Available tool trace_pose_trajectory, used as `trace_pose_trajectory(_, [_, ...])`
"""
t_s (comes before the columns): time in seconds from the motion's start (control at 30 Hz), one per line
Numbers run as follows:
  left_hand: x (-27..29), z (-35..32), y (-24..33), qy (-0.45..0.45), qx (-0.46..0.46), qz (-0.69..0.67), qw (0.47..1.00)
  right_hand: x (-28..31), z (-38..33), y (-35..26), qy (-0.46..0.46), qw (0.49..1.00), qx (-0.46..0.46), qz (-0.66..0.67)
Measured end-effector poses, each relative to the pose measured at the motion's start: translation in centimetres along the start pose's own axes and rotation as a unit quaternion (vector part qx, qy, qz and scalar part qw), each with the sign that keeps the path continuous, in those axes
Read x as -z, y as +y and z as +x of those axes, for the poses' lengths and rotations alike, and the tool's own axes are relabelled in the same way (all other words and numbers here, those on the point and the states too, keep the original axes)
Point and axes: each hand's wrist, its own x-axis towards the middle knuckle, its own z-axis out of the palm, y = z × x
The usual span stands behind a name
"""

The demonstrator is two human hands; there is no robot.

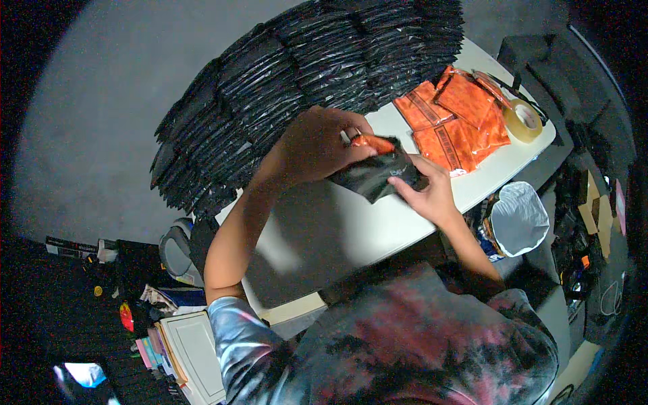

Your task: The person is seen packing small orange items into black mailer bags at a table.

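Note:
Over the white table (398, 226), my two hands share a small black plastic bag (368, 177). My left hand (324, 142) is closed around an orange packet (375, 143) at the bag's upper edge; part of the packet shows, and the rest is hidden by the fingers and the bag. My right hand (432, 192) grips the bag's right side, its thumb lying on the front. Beyond my left hand, long overlapping rows of black plastic bags (310, 67) cover the table's far side. Several flat orange packets (466, 121) in clear wrap lie to the right.
A roll of clear tape (523, 121) sits at the table's right end. Below that edge stands a bin with a whitish liner (518, 219). At lower left are a white storage box (196, 354) and a grey rounded object (179, 250). Cardboard pieces (595, 209) lie far right.

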Motion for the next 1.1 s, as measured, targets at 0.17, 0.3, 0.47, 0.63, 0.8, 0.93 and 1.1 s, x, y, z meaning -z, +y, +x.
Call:
trace_pose_trajectory(0.17, [-1.0,0.6,-0.5,-0.001,-0.027,-0.029,0.999,0.0,1.2,-2.0,0.025,0.999,0.022,0.034])
trace_pose_trajectory(0.3, [-2.0,1.4,-1.2,0.000,-0.053,0.018,0.998,0.1,2.2,-2.3,0.034,0.999,0.033,-0.002])
trace_pose_trajectory(0.47, [-2.3,1.1,-1.4,-0.014,-0.042,0.039,0.998,-0.3,2.9,-2.9,0.063,0.998,-0.018,0.025])
trace_pose_trajectory(0.63, [-2.8,1.0,-1.6,0.045,-0.031,-0.021,0.998,-0.4,3.5,-3.7,0.038,0.999,-0.007,0.033])
trace_pose_trajectory(0.8, [-1.8,0.4,-4.0,0.015,-0.082,0.128,0.988,-0.4,4.7,-3.3,-0.012,0.999,-0.034,0.016])
trace_pose_trajectory(0.93, [-2.2,0.9,-3.4,0.009,-0.005,0.125,0.992,-1.7,5.9,-3.4,-0.023,0.997,-0.043,0.060])
trace_pose_trajectory(1.1, [-0.3,-0.5,-6.1,-0.061,-0.004,0.079,0.995,-1.2,6.0,-3.8,-0.054,0.995,-0.072,-0.031])
